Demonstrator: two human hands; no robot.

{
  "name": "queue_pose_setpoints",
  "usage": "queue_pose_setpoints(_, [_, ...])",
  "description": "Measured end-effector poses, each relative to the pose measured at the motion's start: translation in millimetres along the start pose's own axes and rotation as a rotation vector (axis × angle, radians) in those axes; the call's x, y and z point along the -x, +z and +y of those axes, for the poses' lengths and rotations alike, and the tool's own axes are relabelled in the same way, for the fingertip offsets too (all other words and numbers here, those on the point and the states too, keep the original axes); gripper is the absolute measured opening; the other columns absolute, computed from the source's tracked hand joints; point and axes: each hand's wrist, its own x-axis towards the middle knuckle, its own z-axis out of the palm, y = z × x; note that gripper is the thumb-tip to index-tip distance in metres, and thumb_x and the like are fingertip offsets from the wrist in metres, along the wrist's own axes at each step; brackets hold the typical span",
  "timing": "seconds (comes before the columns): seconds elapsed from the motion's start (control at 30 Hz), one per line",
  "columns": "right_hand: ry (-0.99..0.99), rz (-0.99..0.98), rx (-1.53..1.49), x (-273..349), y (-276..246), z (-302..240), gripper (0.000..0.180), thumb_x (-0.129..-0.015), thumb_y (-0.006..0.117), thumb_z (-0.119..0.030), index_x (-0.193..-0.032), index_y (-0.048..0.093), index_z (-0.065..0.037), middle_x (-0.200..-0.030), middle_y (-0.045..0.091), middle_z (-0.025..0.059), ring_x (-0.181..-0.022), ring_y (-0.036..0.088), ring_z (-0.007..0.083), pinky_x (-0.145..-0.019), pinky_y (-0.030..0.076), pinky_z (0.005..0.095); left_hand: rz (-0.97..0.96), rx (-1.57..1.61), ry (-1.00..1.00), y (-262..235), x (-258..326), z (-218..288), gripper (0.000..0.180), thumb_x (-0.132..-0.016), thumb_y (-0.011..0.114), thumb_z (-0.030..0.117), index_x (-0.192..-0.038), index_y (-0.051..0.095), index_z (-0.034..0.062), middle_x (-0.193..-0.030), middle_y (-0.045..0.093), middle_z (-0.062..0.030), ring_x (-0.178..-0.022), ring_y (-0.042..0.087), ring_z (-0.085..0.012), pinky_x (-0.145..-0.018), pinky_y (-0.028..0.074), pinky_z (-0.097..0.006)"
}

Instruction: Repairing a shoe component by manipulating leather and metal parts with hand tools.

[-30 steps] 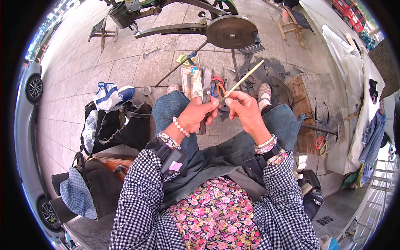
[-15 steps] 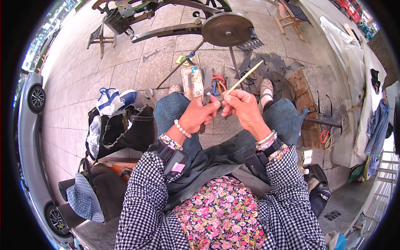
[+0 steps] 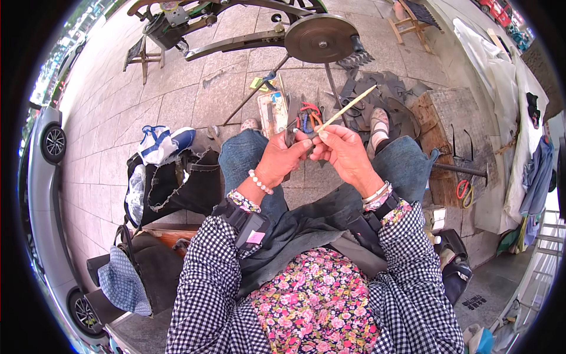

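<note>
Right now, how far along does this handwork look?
Midway, I'd guess. Both hands meet over the lap: the left hand grips a dark piece, the right hand holds a thin pale stick. More dark pieces lie on the pavement, apparently waiting.

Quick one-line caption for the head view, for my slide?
Seated on a paved walkway, a person's left hand and right hand work a thin wooden stick above scattered tools.

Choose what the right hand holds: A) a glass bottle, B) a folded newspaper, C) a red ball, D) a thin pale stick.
D: the right hand pinches a thin pale stick that slants up and away to the right, while the left hand meets it at the stick's lower end.
</note>
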Motion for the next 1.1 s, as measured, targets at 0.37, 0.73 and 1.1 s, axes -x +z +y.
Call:
queue_pose_setpoints(0.37, [-0.081,0.132,0.48,-2,-4,-1,0.01,-0.078,0.052,-0.009,-0.079,0.054,0.001,-0.063,0.052,0.0017,-0.045,0.048,0.0069,-0.041,0.041,0.019,0.097,-0.224,0.247,-2,-5,-11,0.009,-0.076,0.057,0.005,-0.082,0.052,0.0,-0.065,0.051,0.0014,-0.057,0.047,-0.0045,-0.05,0.039,-0.019])
queue_pose_setpoints(0.73, [-0.535,0.1,1.344,-7,-15,12,0.012,-0.072,0.053,-0.013,-0.067,0.055,-0.002,-0.056,0.053,0.0112,-0.05,0.051,0.0228,-0.049,0.039,0.0321,0.083,-0.239,0.272,-4,-4,-14,0.008,-0.076,0.058,0.005,-0.082,0.052,0.0031,-0.064,0.052,0.0024,-0.055,0.046,-0.003,-0.048,0.037,-0.018])
queue_pose_setpoints(1.1, [-0.046,0.128,0.57,-4,-9,-3,0.016,-0.078,0.049,-0.005,-0.092,0.055,0.0,-0.076,0.056,0.0026,-0.055,0.048,0.0053,-0.047,0.038,0.0188,0.013,-0.031,-0.026,-2,-2,-4,0.011,-0.083,0.052,0.016,-0.081,0.052,0.0052,-0.057,0.052,-0.0015,-0.043,0.044,-0.0053,-0.037,0.034,-0.018])
